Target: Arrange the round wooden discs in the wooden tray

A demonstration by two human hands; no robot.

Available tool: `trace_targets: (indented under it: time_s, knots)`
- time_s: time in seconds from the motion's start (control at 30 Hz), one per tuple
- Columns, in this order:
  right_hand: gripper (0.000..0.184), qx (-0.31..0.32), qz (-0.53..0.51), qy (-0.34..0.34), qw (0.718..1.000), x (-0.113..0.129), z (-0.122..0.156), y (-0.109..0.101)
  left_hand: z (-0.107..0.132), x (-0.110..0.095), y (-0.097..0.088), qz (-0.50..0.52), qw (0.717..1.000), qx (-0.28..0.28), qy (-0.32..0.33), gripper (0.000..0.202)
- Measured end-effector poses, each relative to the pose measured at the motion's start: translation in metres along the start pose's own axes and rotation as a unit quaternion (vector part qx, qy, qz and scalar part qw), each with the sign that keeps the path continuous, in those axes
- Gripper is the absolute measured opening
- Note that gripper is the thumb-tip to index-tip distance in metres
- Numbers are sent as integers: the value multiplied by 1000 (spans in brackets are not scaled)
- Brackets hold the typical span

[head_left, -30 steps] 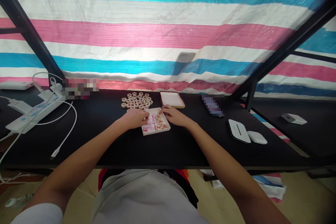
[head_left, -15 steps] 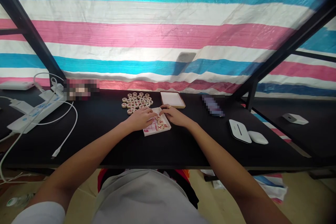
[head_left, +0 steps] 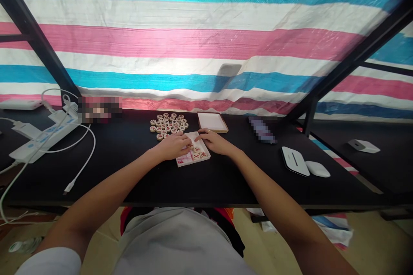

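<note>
A shallow white box stands at a slant in front of me, with several round Chinese chess pieces marked in red in its right part and a pink-and-white sheet on its left. My left hand reaches over the left side of the box. Its fingers are bent down against one chess piece and partly hide it. My right hand, with a ring on one finger, is closed at the far right rim of the box, its fingertips curled over the edge.
Several more chess pieces lie grouped behind the box. Farther back is the box's lid, inside up. A phone, a white flat device and a white mouse-like case lie right; a power strip with cables is left.
The chess piece at my left fingertips has shifted slightly left and nearer to me inside the box. My right fingers have drawn back a little from it toward the rim.
</note>
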State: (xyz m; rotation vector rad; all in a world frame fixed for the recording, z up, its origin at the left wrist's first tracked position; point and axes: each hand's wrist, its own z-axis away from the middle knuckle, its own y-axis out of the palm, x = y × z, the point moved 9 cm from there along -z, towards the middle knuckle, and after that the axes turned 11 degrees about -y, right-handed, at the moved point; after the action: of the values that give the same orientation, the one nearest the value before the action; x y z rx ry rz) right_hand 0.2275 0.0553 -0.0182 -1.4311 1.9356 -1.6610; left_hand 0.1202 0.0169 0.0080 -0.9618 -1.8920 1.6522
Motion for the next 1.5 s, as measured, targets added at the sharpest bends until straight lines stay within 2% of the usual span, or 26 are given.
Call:
trace_targets:
  time_s: [0.2, 0.4, 0.47, 0.6, 0.7, 0.77, 0.87, 1.03, 1.17, 1.33, 1.5]
  knots:
    - [38, 2, 6, 1, 1000, -2, 0, 1, -1, 6, 3, 28, 999, 20, -38, 21]
    - [37, -4, 9, 9, 1000, -2, -1, -1, 0, 5, -6, 39, 998, -26, -30, 22]
    - [36, -3, 9, 11, 1000, -2, -1, -1, 2, 8, -10, 32, 999, -24, -35, 24]
    - [32, 2, 3, 18, 1000, -3, 0, 0, 8, 29, -20, 55, 993, 49, -91, 22]
    - [31, 5, 0, 18, 1000, -2, 0, 0, 19, 51, -21, 127, 962, 158, -182, 25]
    - [30, 7, -2, 15, 1000, 0, 0, 0, 21, 55, -27, 156, 953, 170, -196, 25]
    - [29, 7, -1, 15, 1000, 2, -1, -1, 17, 48, -29, 149, 959, 165, -176, 26]
    - [29, 6, 0, 18, 1000, 0, -1, -1, 15, 42, -18, 110, 969, 165, -150, 24]
    - [29, 3, -1, 12, 1000, -1, 0, 0, 14, 43, -22, 79, 979, 125, -139, 28]
    - [29, -3, 1, -4, 1000, 0, 0, 0, 10, 13, -18, 60, 993, 84, -51, 32]
    - [28, -6, 2, -7, 1000, 1, -1, -1, 7, -5, 0, 16, 998, 66, 3, 19]
